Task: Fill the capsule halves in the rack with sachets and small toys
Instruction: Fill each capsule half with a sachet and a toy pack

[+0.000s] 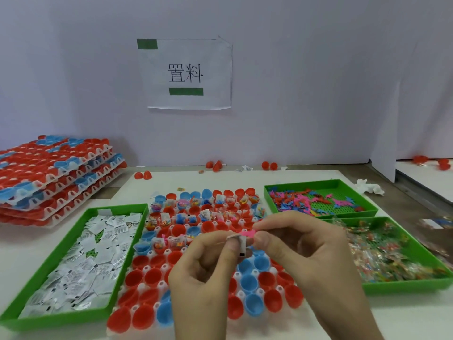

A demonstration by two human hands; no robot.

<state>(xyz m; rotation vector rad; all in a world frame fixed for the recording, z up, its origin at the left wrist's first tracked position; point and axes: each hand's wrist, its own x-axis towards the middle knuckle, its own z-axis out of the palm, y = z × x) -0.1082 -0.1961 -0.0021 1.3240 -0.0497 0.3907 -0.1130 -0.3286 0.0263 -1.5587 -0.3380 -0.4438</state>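
Black "置料" on the white paper sheet (188,57) on the wall (318,69) (print on the sachets (98,241) unreadable)

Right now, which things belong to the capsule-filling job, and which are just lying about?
Job: rack of capsule halves; sachet tray; toy tray; packet tray; sachet in left hand; pink toy in right hand.
Lying about: stacked racks; loose red halves; crumpled tissue; wall sign.

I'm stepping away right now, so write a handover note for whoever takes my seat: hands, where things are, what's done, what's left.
Left hand pinches a white sachet; right hand pinches a pink toy, both over the rack.
Sachet tray left of the rack, toy tray and packet tray right.
Far rows of capsule halves are filled; near rows are empty and still need filling.
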